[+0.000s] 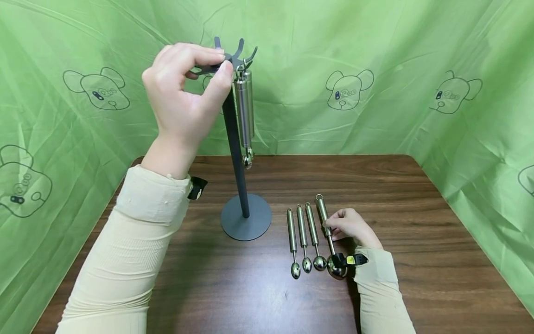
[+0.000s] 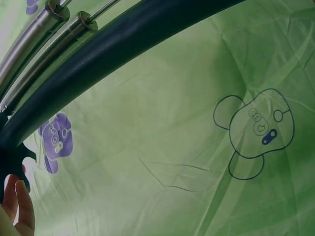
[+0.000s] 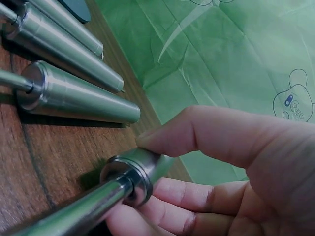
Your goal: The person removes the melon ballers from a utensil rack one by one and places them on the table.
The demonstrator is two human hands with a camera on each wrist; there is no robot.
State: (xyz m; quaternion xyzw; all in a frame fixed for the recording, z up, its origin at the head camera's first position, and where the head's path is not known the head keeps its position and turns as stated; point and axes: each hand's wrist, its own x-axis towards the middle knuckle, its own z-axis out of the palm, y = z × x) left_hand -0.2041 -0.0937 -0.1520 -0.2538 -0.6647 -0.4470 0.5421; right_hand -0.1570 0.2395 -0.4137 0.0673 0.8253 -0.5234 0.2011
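My left hand (image 1: 183,88) pinches the hooked top of a black stand (image 1: 237,153) between thumb and fingers. From a hook on its right side hang steel melon ballers (image 1: 243,113), handles up and round heads down. On the table, my right hand (image 1: 354,227) holds the handle of the largest melon baller (image 1: 322,208), rightmost in a row. In the right wrist view, thumb and fingers close round the lower end of that steel handle (image 3: 155,164). Several smaller melon ballers (image 1: 302,227) lie beside it to the left, rings pointing away. Only fingertips (image 2: 24,206) of my left hand show in its wrist view.
The stand's round base (image 1: 246,227) rests on the brown wooden table (image 1: 217,287), left of the row. Green cloth (image 1: 292,106) printed with bear heads surrounds the table at the back and sides.
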